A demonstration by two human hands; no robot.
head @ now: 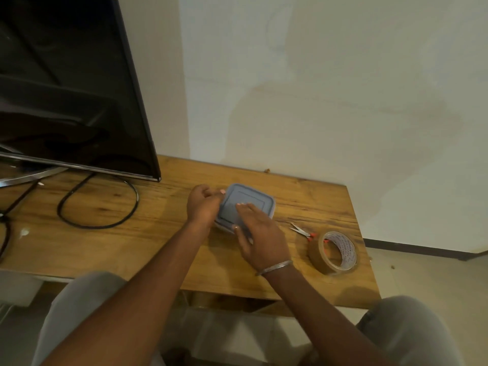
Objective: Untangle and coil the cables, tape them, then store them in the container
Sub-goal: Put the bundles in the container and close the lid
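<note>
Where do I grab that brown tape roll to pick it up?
Take the tape roll by the top of its ring, from above: thumb on the brown outside, fingers through the hole. It stands tilted on its edge, hole open toward you. The scissors lie close on its far left, so avoid that side.

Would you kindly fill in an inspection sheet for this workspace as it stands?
Surface: wooden table, nothing spilled on it.
Job's things: container with its lid on, contents hidden; tape to its right, scissors between them.
Clutter: small brown scrap at the table's back edge.
Grips: left hand curls round the lid's left edge; right hand lies flat on the lid.
Cables: one black cable loops loose on the table below the TV; no coiled ones in view.
Surroundings: pale wall behind, floor at right.
</note>
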